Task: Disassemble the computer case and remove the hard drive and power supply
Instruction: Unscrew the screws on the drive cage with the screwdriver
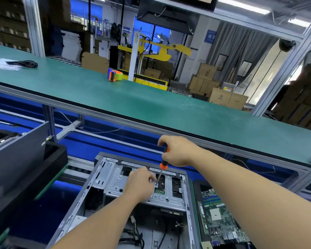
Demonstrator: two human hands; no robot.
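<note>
An open grey computer case (pixel 99 178) lies flat at the bottom centre, its metal drive bracket (pixel 115 180) facing up. My right hand (pixel 176 151) grips the orange-and-black handle of a screwdriver (pixel 163 166). The shaft slants down to a screw (pixel 156 185) on the bracket. My left hand (pixel 140 186) rests on the bracket with fingertips pinching at the screwdriver tip by the screw. Green circuit board of a drive shows through a bracket opening (pixel 159 191). Loose cables (pixel 133 234) lie inside the case floor. The power supply is not clearly visible.
A bare motherboard (pixel 221 218) lies right of the case. A black case panel and dark unit (pixel 22 159) stand at the left. A green shelf (pixel 151 105) runs overhead behind, carrying a tape dispenser (pixel 115 76) and a black cable (pixel 25 63). Cardboard boxes are stacked far behind.
</note>
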